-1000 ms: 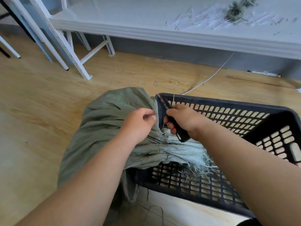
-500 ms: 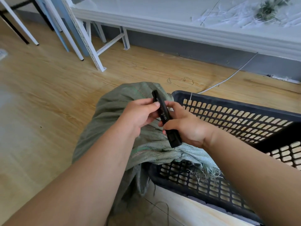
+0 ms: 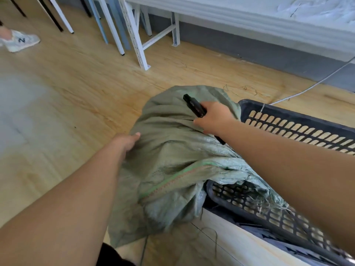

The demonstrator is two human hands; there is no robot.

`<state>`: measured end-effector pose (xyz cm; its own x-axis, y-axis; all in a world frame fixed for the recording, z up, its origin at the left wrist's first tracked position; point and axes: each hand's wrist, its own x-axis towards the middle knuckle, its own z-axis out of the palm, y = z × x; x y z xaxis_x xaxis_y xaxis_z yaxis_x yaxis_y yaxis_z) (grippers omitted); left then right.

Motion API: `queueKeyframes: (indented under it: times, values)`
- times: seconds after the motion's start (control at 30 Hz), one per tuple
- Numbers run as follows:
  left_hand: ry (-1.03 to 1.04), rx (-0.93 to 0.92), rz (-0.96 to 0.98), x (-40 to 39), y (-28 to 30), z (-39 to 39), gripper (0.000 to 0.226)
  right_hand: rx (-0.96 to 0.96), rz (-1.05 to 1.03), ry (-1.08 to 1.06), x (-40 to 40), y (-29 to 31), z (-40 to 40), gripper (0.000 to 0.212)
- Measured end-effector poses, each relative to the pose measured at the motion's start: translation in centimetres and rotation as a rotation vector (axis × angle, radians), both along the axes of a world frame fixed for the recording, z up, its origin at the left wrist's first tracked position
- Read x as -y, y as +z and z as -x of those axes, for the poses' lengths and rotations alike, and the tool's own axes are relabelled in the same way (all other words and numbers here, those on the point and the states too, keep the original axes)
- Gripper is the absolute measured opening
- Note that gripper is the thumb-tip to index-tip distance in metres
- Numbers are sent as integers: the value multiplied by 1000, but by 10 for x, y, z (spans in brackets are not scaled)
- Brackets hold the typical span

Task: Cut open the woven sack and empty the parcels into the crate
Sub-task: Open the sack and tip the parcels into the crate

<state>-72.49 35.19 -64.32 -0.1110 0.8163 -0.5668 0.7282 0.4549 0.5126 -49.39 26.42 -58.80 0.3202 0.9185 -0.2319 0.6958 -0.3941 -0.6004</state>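
The sack hides any parcels inside. The right forearm covers the cutter's rear end. The crate runs off the right edge.

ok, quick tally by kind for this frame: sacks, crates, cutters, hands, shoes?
woven sack: 1
black crate: 1
black cutter: 1
hands: 2, left hand and right hand
shoe: 1
Total: 6
No parcels visible.
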Motion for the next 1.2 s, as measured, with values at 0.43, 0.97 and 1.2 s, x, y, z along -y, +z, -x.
queueKeyframes:
  times: [0.43, 0.97, 1.2]
  values:
    - [-147, -48, -41, -30, -26, 5, 63, 307, 281, 110, -73, -4, 40, 38]
    - [-503, -127, -567, -71, -7, -55, 54, -732, -219, -397, -10, 10, 23, 23]
    - [-250, 12, -633, -70, 34, -71, 18, -273, -180, -203, 1, 22, 11, 14]
